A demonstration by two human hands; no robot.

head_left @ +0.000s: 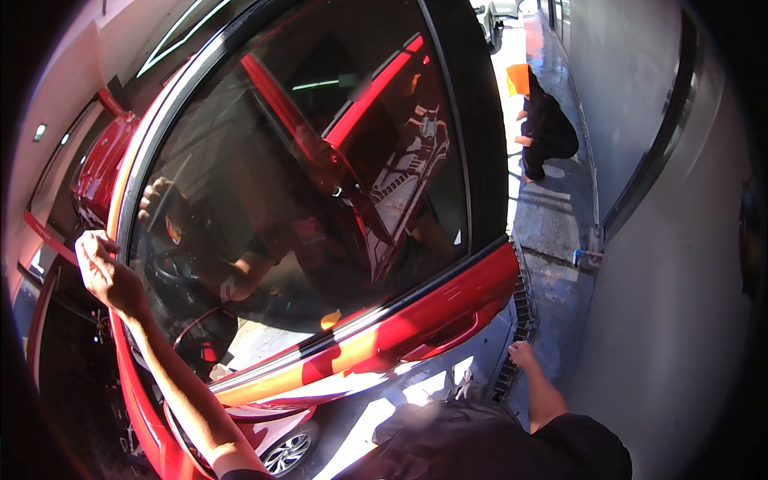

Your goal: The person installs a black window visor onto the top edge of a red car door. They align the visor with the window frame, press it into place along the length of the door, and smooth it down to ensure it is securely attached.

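A red car door with a dark glass window stands in front of me and fills much of the view. At the left edge of its window frame is my left hand, its fingers curled in close to the frame. Whatever lies inside those fingers, if anything, is hidden. My right hand is at the lower right, past the door handle and apart from the door. Its fingers are bent in, and the palm does not show. Reflections of an arm and red parts show in the glass.
A person in dark clothes with an orange head covering crouches on the sunlit floor at the far right. Beside them runs a grey wall. A floor grating passes near my right hand. A car wheel shows below the door.
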